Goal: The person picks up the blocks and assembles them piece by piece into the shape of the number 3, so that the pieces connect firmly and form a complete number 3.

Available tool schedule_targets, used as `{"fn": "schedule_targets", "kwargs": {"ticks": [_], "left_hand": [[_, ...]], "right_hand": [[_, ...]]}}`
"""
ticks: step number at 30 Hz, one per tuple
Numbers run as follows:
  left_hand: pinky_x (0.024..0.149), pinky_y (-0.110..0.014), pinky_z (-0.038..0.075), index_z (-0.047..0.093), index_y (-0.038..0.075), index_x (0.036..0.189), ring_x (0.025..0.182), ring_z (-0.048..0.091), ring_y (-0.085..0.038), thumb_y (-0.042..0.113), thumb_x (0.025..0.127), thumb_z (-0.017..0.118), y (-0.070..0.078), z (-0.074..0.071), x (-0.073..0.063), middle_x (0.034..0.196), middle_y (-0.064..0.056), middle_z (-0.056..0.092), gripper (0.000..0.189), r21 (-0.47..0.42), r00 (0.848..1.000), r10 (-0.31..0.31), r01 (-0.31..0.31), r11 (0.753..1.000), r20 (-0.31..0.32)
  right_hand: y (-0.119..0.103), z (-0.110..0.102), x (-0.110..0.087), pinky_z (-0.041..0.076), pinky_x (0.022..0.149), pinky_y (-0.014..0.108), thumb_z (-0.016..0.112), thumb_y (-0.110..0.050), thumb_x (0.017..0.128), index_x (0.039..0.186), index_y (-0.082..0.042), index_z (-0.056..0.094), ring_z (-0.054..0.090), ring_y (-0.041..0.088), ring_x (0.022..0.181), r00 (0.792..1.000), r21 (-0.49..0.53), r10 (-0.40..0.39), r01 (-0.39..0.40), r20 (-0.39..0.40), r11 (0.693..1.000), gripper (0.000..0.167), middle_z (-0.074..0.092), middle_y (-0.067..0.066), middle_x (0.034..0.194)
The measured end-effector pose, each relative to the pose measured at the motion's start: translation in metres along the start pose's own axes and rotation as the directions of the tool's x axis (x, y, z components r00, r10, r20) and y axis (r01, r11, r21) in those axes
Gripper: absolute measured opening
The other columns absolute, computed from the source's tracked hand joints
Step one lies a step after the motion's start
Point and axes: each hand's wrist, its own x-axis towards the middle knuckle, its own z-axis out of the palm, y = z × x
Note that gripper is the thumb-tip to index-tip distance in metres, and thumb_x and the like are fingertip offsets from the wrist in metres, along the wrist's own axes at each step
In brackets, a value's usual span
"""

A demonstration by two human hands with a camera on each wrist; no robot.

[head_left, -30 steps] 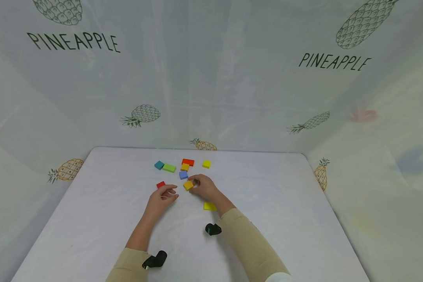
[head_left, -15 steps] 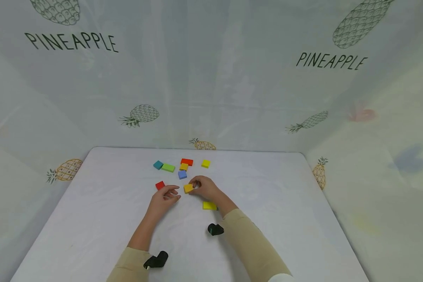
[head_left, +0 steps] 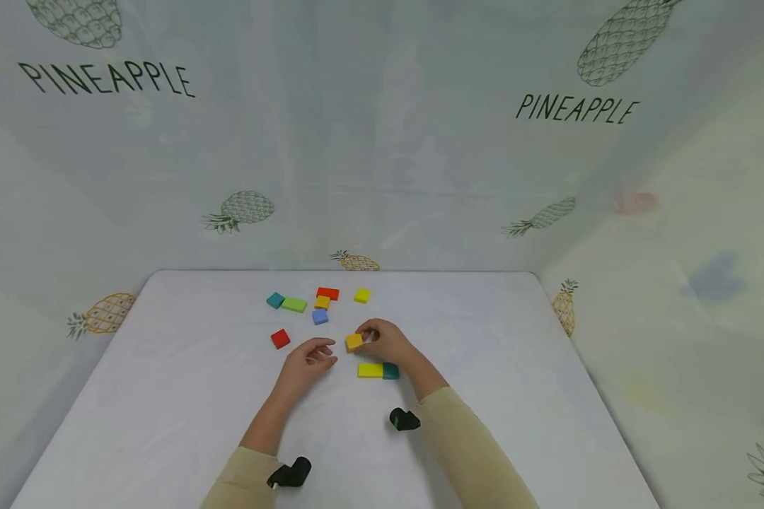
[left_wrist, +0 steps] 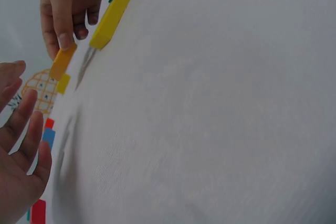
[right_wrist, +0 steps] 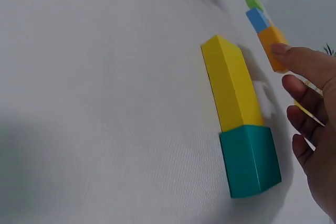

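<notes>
My right hand (head_left: pixel 387 342) pinches an orange block (head_left: pixel 354 342) between thumb and fingers, and in the right wrist view the thumb lies on that block (right_wrist: pixel 273 48). Just nearer than this hand, a long yellow block (head_left: pixel 370 370) and a teal block (head_left: pixel 390 370) lie end to end in a row, touching. To the left, my left hand (head_left: pixel 305 366) holds nothing; its fingers are loosely bent and spread, pointing toward the orange block with a gap between. A red block (head_left: pixel 280 338) lies on the table to the left of it.
Farther back on the white table (head_left: pixel 484 353) lie a teal block (head_left: pixel 275 300), a light green block (head_left: pixel 294 305), a blue block (head_left: pixel 320 317), another orange block (head_left: pixel 322 302), a long red block (head_left: pixel 327 293) and a yellow block (head_left: pixel 362 295). A pineapple-print curtain (head_left: pixel 382 141) hangs behind.
My right hand has carried the orange block right and slightly nearer, away from the blue block. The left hand has shifted right, away from the red block. The head view has turned slightly.
</notes>
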Motion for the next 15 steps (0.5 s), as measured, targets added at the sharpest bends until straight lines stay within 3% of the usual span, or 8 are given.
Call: {"fn": "schedule_targets", "kwargs": {"ticks": [15], "left_hand": [[0.082, -0.035, 0.049, 0.068, 0.014, 0.117, 0.087, 0.059, -0.015, 0.016, 0.087, 0.075, 0.011, 0.029, 0.002, 0.095, 0.004, 0.065, 0.030, 0.003, 0.997, 0.046, -0.047, 0.999, 0.065]], "right_hand": [[0.036, -0.029, -0.027, 0.044, 0.071, 0.032, 0.082, -0.023, 0.080, 0.107, -0.014, 0.069, 0.051, 0.019, 0.082, 0.993, 0.041, 0.036, -0.032, -0.113, 0.999, 0.032, 0.060, -0.002, 0.091]]}}
